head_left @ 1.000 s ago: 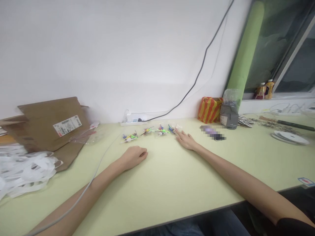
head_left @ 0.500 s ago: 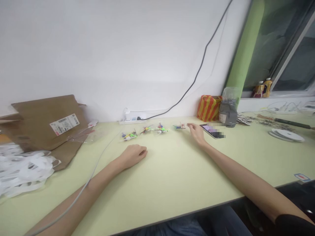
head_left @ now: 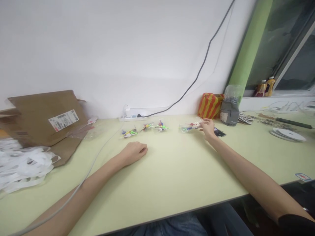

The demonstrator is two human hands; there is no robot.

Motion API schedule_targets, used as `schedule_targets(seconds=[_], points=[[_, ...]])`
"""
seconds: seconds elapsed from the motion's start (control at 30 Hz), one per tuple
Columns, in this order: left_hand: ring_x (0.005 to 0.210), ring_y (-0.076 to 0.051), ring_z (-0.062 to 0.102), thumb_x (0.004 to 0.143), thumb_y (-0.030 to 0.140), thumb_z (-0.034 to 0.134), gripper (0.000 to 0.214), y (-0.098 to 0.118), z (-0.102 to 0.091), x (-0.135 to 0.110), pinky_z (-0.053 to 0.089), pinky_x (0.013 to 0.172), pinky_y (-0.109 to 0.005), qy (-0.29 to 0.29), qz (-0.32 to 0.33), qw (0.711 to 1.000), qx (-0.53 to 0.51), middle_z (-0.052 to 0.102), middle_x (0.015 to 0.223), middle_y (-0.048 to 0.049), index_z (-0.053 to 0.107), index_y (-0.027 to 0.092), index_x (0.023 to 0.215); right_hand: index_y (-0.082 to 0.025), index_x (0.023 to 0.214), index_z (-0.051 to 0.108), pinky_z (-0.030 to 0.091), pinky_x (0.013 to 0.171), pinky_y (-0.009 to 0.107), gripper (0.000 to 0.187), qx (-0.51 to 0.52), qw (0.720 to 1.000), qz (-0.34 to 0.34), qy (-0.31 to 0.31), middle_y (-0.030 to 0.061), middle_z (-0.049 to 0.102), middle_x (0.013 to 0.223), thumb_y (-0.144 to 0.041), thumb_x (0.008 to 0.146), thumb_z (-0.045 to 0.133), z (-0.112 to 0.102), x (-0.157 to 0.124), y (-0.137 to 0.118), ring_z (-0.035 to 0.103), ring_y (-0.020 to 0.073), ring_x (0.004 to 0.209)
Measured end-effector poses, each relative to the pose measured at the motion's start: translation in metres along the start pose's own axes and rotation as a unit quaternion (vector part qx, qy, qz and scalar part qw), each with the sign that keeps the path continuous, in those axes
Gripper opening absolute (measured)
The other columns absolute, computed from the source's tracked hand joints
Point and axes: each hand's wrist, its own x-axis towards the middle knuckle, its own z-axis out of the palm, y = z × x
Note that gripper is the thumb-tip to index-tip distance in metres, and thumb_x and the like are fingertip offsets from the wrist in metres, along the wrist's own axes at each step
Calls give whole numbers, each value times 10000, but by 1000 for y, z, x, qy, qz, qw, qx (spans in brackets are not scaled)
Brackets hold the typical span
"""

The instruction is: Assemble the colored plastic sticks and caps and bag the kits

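My left hand point(head_left: 134, 152) rests on the pale green table point(head_left: 172, 177) with its fingers curled under and nothing in it. My right hand point(head_left: 208, 128) reaches far out and pinches a small clear packet point(head_left: 190, 126) of coloured bits, held just above the tabletop. Three more such packets point(head_left: 145, 128) lie in a row to the left of it, behind my left hand. A dark phone point(head_left: 218, 132) lies right beside my right hand, partly hidden by it.
A white power strip point(head_left: 133, 116) and black cable sit against the wall. Flattened cardboard point(head_left: 46, 121) and white paper strips point(head_left: 22, 167) fill the left. A striped bag point(head_left: 210, 105), grey pouch point(head_left: 229, 111), white discs point(head_left: 287, 134) and window sill bottles point(head_left: 265, 88) stand right.
My right hand has moved right from the row of packets toward the phone, carrying one packet away from the other three. My left hand has stayed put.
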Motion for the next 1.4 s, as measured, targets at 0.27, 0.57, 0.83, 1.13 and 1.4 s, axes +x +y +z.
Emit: schedule_targets(seconds=[0.27, 0.57, 0.83, 1.13, 1.4], points=[[533, -164, 409, 975, 345, 364, 375, 1, -1, 0, 222, 576, -323, -6, -5, 1000, 6, 472, 569, -13, 362, 207, 627, -238, 1069, 493, 384, 472, 199, 480, 40, 987, 40, -148, -47, 595, 757, -230, 610, 631, 9, -18, -19, 549, 117, 575], [550, -167, 460, 988, 352, 361, 380, 3, -1, -1, 230, 572, -327, -10, -1, 1000, 17, 534, 606, -28, 471, 205, 655, -249, 1173, 485, 471, 485, 228, 524, 75, 930, -15, -360, -44, 624, 827, -319, 713, 726, 37, -101, -66, 637, 135, 608], [632, -202, 543, 1028, 362, 299, 402, 5, 0, 0, 244, 596, -329, -19, -4, 999, 44, 599, 665, -48, 520, 210, 729, -225, 1064, 542, 538, 515, 262, 425, 82, 932, -24, -353, -23, 571, 863, -426, 756, 754, 49, -151, -82, 720, 181, 662], [651, -221, 568, 1051, 390, 250, 413, 6, -2, 3, 281, 619, -328, -29, -17, 998, 57, 608, 682, -51, 550, 209, 833, -221, 998, 583, 477, 508, 229, 323, 107, 948, -94, -284, -10, 581, 844, -355, 757, 752, 34, -115, -91, 625, 135, 692], [582, -205, 526, 1032, 394, 297, 390, 3, 3, 2, 230, 572, -327, 3, 9, 999, 44, 568, 626, -30, 538, 218, 781, -222, 858, 574, 397, 440, 199, 203, 202, 971, -81, -97, -19, 575, 768, -215, 705, 708, 10, -61, -84, 550, 96, 587]])
